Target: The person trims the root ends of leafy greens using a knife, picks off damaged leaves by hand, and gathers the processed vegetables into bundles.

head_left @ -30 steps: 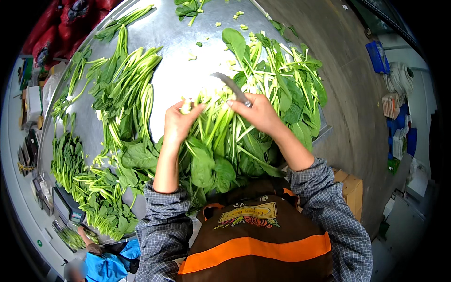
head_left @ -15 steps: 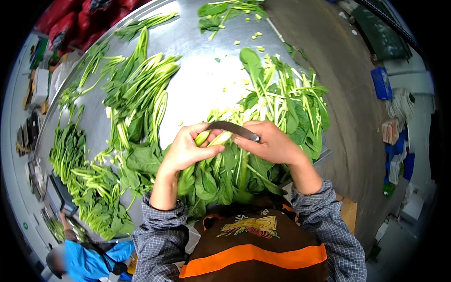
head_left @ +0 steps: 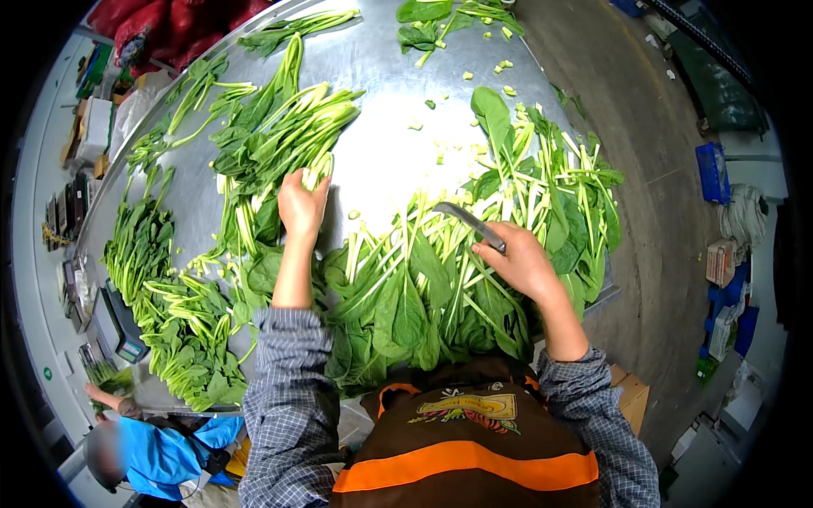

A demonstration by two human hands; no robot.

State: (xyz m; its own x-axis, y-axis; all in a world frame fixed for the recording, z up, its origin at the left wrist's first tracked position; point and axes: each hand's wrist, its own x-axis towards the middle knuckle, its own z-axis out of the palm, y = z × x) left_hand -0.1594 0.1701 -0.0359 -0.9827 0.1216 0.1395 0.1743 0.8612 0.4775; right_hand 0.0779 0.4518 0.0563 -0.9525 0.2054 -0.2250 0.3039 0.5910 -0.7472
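Note:
My left hand [head_left: 302, 206] reaches to the long bunch of leafy greens [head_left: 292, 127] on the left of the metal table. Its fingers close around pale green stems [head_left: 319, 169] at the bunch's near end. In my right hand [head_left: 518, 258] is a short knife with a dark curved blade [head_left: 467, 219]. The blade points up and left, over a heap of loose greens [head_left: 411, 300] directly before me. Pale stems of this heap lie toward the middle of the table, leaves toward my apron.
Bits of cut stem [head_left: 500, 66] are scattered on the metal table [head_left: 385, 85]. More greens [head_left: 135, 245] lie along its left side, beside a dark scale-like device [head_left: 123, 326]. Red sacks [head_left: 182, 30] stand at the far left. A person in blue [head_left: 157, 461] is at lower left.
My left hand has left the knife and the stem ends it held, moving left and away to the other bunch. My right hand has shifted slightly right, still with the knife.

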